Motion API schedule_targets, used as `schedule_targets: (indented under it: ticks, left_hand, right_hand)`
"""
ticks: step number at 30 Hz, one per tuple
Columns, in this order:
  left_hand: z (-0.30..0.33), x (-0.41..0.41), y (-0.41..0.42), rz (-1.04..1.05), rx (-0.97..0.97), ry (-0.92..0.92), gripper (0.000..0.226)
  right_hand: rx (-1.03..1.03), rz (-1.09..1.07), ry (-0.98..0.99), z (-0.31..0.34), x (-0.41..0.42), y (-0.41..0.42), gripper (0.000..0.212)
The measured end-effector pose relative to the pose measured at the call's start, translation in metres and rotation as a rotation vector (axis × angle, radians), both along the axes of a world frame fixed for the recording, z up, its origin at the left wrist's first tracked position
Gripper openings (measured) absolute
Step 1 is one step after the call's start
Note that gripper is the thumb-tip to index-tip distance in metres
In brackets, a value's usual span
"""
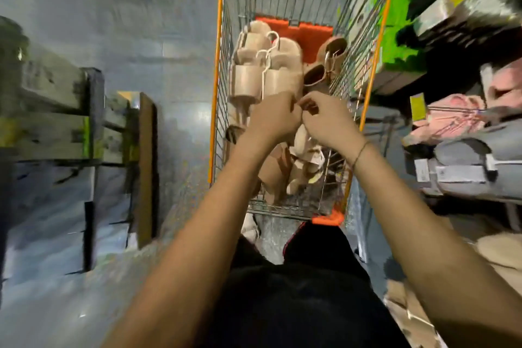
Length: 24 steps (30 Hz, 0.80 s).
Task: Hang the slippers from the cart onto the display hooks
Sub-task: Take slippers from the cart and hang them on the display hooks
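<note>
both hands meet over the wire cart [217, 99], fingers curled and bunched together. the left hand [272, 118] and right hand [324, 118] seem to pinch something small between them, though the blur hides what it is. just beyond the knuckles, a pair of beige slippers [262, 70] lies on a white hanger [265, 65] inside the cart, with brown slippers [324, 65] beside them and more pale ones heaped under the wrists. pink slippers [449, 116] and grey slippers [480, 161] sit on the display at the right.

slippers [262, 65]: beige pairs, white hangers | lying heaped in wire cart [219, 65]
</note>
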<state>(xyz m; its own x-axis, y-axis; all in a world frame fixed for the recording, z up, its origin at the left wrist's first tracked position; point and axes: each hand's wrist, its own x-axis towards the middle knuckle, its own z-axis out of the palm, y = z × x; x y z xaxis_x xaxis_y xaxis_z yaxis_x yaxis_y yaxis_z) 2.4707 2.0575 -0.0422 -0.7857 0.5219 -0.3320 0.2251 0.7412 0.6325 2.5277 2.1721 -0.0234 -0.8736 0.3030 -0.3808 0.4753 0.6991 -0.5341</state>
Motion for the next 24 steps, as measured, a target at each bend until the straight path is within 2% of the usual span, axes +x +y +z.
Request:
schedule_targets:
  ticks: [3, 8, 11, 16, 18, 21, 24]
  left_hand:
    - [-0.043, -0.006, -0.012, 0.050, -0.065, -0.058, 0.028]
    - [-0.114, -0.019, -0.028, 0.141, -0.273, -0.123, 0.029]
    - [-0.139, -0.016, -0.031, 0.112, -0.329, -0.137, 0.031]
    - [-0.143, -0.010, -0.031, -0.079, -0.440, -0.192, 0.028]
    - [-0.137, -0.008, -0.034, -0.088, -0.457, -0.147, 0.019]
    - [-0.131, -0.005, -0.044, -0.042, -0.401, -0.027, 0.025]
    - [-0.123, -0.010, -0.055, -0.040, -0.323, -0.013, 0.037]
  right_hand:
    - [-0.057, 0.035, -0.064, -0.042, -0.011, -0.005, 0.022]
    - [-0.128, 0.094, -0.165, -0.104, -0.026, -0.009, 0.034]
    - [-0.122, 0.143, -0.169, -0.131, -0.027, -0.017, 0.040]
    - [-0.067, 0.152, -0.242, -0.157, -0.017, -0.024, 0.022]
    - [-0.057, 0.108, -0.232, -0.159, -0.014, -0.021, 0.023]
    - [-0.074, 0.098, -0.206, -0.158, -0.012, -0.017, 0.028]
    - [-0.108, 0.111, -0.180, -0.155, -0.013, -0.014, 0.030]
